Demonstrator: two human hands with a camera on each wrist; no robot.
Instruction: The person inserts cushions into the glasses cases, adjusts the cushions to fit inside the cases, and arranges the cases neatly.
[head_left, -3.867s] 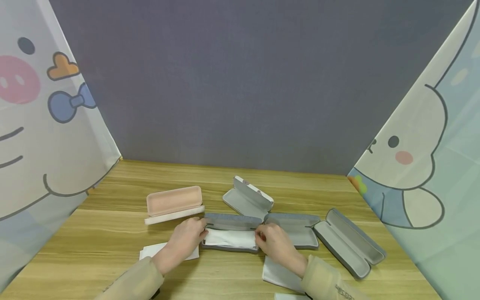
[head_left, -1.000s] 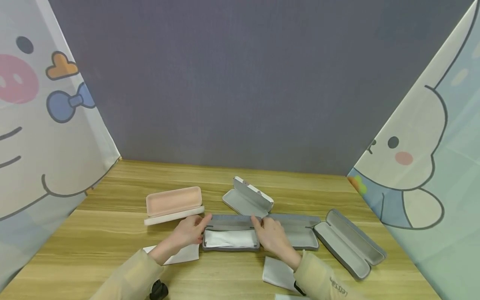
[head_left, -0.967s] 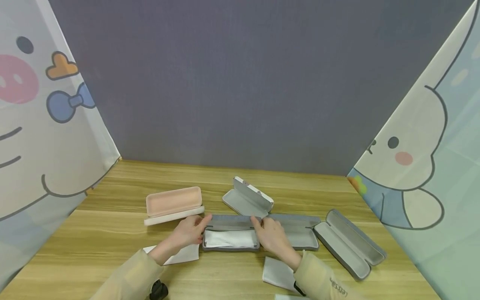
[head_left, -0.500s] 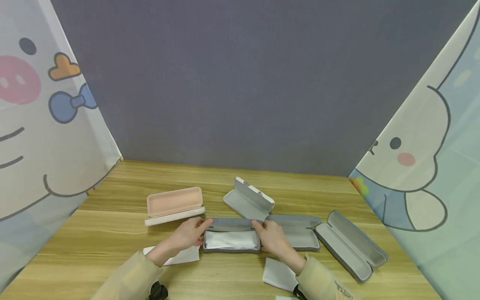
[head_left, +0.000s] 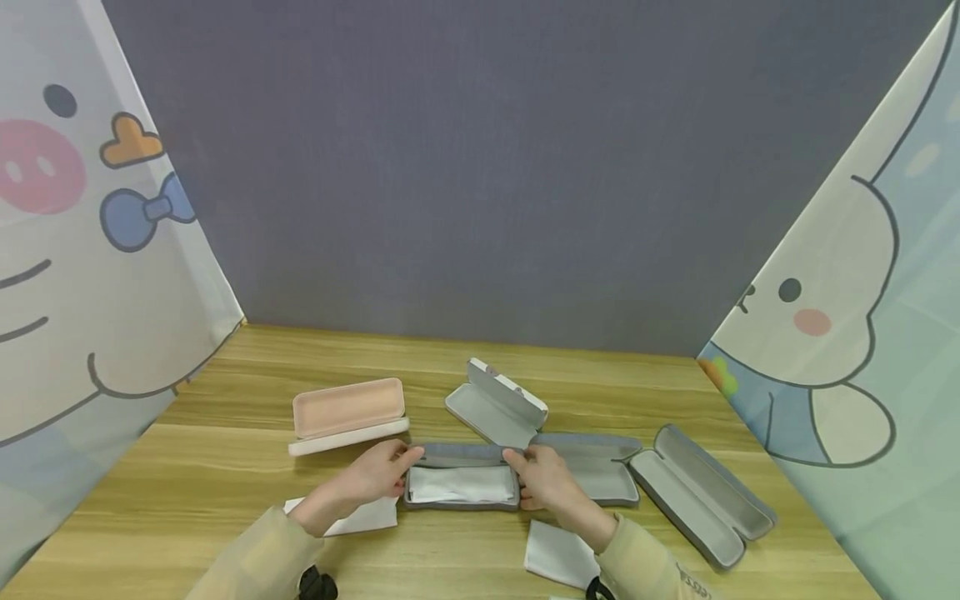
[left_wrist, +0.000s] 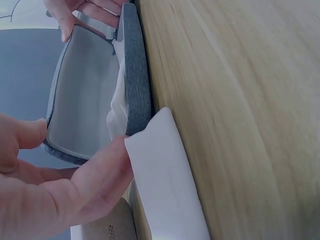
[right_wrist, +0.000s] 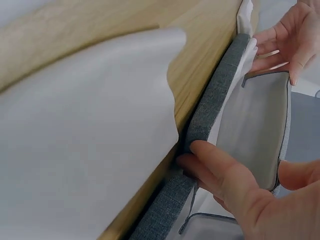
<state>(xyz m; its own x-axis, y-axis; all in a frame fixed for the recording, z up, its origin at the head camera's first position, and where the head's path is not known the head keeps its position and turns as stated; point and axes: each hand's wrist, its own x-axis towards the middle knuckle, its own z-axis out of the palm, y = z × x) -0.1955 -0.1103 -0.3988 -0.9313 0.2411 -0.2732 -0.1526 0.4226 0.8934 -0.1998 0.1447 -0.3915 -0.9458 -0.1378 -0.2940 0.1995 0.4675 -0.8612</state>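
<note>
A grey glasses case (head_left: 462,505) stands with its lid raised in the middle of the table. A folded white cleaning cloth (head_left: 461,485) lies inside it. My left hand (head_left: 375,473) holds the case's left end, thumb at the rim of the lid (left_wrist: 87,85) and fingers by the base. At the opposite end my right hand (head_left: 551,482) does likewise; its thumb touches the lid's edge and its fingertips rest against the base's corner (right_wrist: 212,100). A second grey glasses case (head_left: 600,483), lid up, stands right beside that hand.
Behind stand an open pink-lined case (head_left: 348,408) and an open white patterned case (head_left: 495,408). Another open grey case (head_left: 697,500) lies angled at the right. White cloths lie in front, one by the left wrist (head_left: 363,518), another cloth (head_left: 561,554) by the right.
Earlier both hands had their fingers at the cloth's ends inside the case. They have since moved to the lid's ends, and the lid now leans a little further forward.
</note>
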